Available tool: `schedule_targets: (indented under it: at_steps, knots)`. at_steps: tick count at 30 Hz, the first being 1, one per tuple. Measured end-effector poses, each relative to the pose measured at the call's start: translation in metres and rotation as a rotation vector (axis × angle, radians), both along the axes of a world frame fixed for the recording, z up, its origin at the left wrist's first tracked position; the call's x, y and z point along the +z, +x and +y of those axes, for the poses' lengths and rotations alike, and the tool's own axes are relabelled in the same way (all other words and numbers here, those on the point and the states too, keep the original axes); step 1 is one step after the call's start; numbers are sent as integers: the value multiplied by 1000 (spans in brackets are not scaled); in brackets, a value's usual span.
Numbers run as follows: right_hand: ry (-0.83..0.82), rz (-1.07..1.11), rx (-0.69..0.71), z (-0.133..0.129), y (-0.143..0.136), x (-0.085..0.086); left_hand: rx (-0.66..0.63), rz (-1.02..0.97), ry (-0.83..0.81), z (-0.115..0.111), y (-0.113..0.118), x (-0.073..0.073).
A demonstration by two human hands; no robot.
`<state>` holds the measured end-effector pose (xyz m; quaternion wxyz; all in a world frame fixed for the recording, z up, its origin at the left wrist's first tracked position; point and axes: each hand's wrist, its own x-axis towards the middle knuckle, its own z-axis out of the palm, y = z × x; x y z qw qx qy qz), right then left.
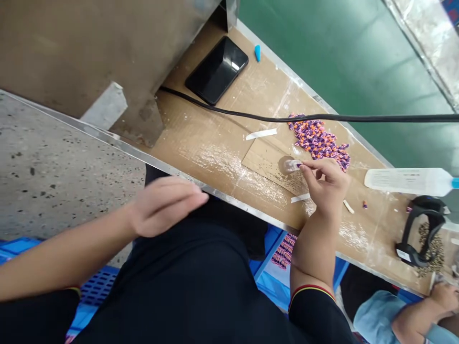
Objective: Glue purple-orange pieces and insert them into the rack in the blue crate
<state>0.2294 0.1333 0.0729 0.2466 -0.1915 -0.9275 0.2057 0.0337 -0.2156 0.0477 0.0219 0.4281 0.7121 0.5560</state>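
Observation:
My right hand (324, 184) pinches a small purple piece at its fingertips, just over a round clear dish (291, 166) on a cardboard piece (261, 160) taped to the bench. Beyond the fingers lies a pile of small purple, pink and orange pieces (319, 138). My left hand (170, 205) hangs in the air in front of the bench edge, slightly blurred, its fingers pressed together; whether something small is between them is hidden.
On the bench (201, 138) lie a black phone (217, 70), a blue cap (257, 53), a white bottle (409, 181) and a black strapped device (419, 234). A black cable (251, 115) crosses above. Blue crates (272, 282) stand below. A co-worker's hand (444, 296) is at the lower right.

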Motion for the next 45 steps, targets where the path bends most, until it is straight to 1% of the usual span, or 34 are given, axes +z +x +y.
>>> schedule_targets:
  at_steps: [1,2,3,5,7,9,11,12,14,15,18,21,23,26,29,34,36,38,40,43,45]
  knots:
    - [16,-8,11,0,0,0,-213,86,18,9,-4,0]
    - [30,-13,19,0,0,1,-385,156,59,21,-6,2]
    - [40,-13,24,0,0,1,-493,197,109,36,-7,4]
    - [35,10,29,0,2,0,-458,175,260,70,-4,12]
    - [-6,58,3,0,4,0,-476,154,279,106,3,19]
    - [-34,82,-51,3,7,0,-498,120,297,140,9,22]
    - [-15,53,-88,9,12,1,-488,42,336,170,13,17]
    - [-1,23,-88,12,15,2,-486,-1,317,182,13,12]
    - [1,-55,-54,20,21,3,-475,-63,271,199,12,-1]
    - [-10,-102,-32,23,24,3,-470,-88,248,204,11,-8]
    - [-24,-229,7,30,30,2,-493,-173,215,207,9,-23]
    - [22,-252,-36,30,32,3,-553,-283,154,201,6,-25]
    - [51,-189,-72,26,32,6,-569,-356,101,198,4,-21]
    - [46,-12,-86,16,27,11,-571,-453,50,196,4,-16]
    - [-41,161,-87,2,19,11,-579,-496,53,197,5,-14]
    - [-247,407,-59,-21,4,-5,-592,-530,93,197,8,-16]
    - [-301,421,-46,-27,1,-10,-582,-506,128,198,9,-17]
    - [-305,392,-29,-31,0,-13,-562,-465,171,198,12,-18]
    - [-300,365,-12,-34,-2,-14,-554,-498,195,199,14,-19]
    - [-298,379,4,-38,-5,-14,-541,-606,198,201,18,-22]
    - [-286,399,1,-40,-7,-14,-499,-580,194,201,18,-23]
